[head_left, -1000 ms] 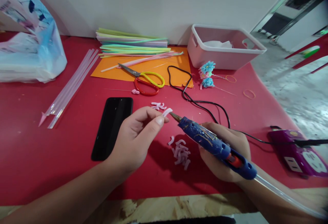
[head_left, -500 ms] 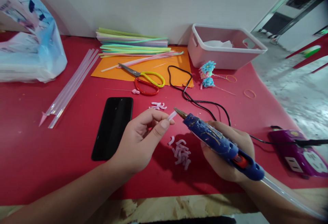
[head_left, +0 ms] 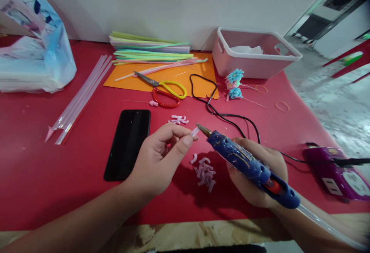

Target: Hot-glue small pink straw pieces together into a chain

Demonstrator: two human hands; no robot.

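Observation:
Between thumb and fingertips, my left hand (head_left: 163,156) pinches a short pale-pink piece of pipe cleaner (head_left: 195,131). My right hand (head_left: 257,172) is wrapped round a blue hot glue gun (head_left: 239,158), whose metal nozzle sits at the free end of that piece; whether they touch I cannot tell. A clear glue stick (head_left: 323,224) sticks out of the gun's back. Below the nozzle lies a heap of short pink pipe-cleaner pieces (head_left: 205,174). A smaller group of such pieces (head_left: 178,120) lies just beyond my left fingers.
A black phone (head_left: 127,145) lies left of my left hand. Scissors (head_left: 162,89) and coloured pipe cleaners (head_left: 150,48) rest around an orange sheet (head_left: 124,81). Farther right are blue flowers (head_left: 235,76), a pink basket (head_left: 248,62), a black cord (head_left: 228,116) and a purple power strip (head_left: 335,172).
The glue gun's back end has dropped slightly, while its nozzle stays by the pink piece. My left hand keeps the same pinch, and the whole view has shifted very slightly.

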